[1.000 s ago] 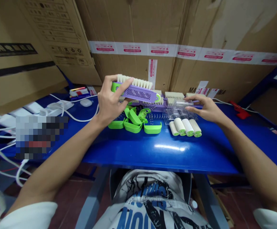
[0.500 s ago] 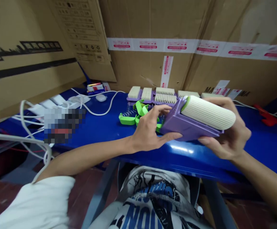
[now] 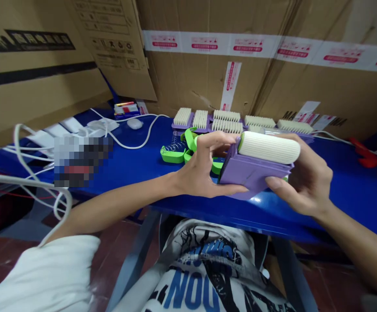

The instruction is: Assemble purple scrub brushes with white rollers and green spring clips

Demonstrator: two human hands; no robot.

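Note:
Both hands hold a purple plastic piece (image 3: 251,173) above the blue table, with a cream ribbed part (image 3: 269,147) rounded at its ends along its top. My left hand (image 3: 203,167) grips the left end, its thumb lying along the near purple face. At the other end my right hand (image 3: 312,177) is wrapped round the piece, its thumb pressed on the lower right; most of its fingers are hidden behind. Just beyond my left hand lie bright green plastic parts (image 3: 173,156) and coiled springs (image 3: 174,141), partly covered by the hand.
Several cream bristle blocks on purple bases (image 3: 227,117) line the back of the blue table (image 3: 133,173) against cardboard (image 3: 201,86). White cables (image 3: 146,141), a white mouse (image 3: 134,124) and power strips (image 3: 58,132) are at left. A red object (image 3: 365,154) lies far right.
The purple piece has moved slightly left and tilted so its cream part sits more level. My right hand has shifted left with it. The whole view has also shifted a little.

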